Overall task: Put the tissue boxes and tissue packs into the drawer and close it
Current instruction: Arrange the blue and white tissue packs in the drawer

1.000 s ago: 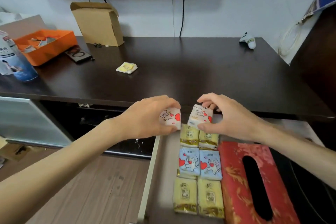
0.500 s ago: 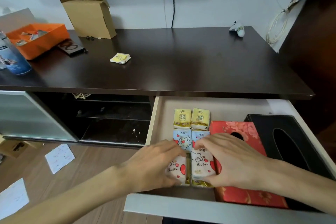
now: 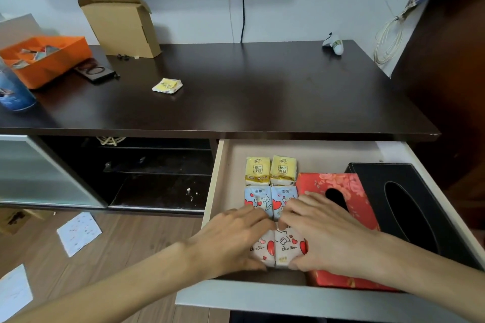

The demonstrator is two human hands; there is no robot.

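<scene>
Left hand [image 3: 231, 240] and right hand [image 3: 325, 236]: fingers each clasping one white heart-printed tissue pack [image 3: 288, 246] | side by side, touching, at open pale drawer [image 3: 288, 299] front | remaining yellow tissue pack [image 3: 167, 85] far forward-left on dark desk [image 3: 262, 86], nearer left hand.

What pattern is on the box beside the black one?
The red box has pink flowers; head view shows it.

Soft, even indoor light; a dull sheen on the dark surface [image 3: 262, 92]; wide-angle bending at the edges; slight overall softness.
</scene>
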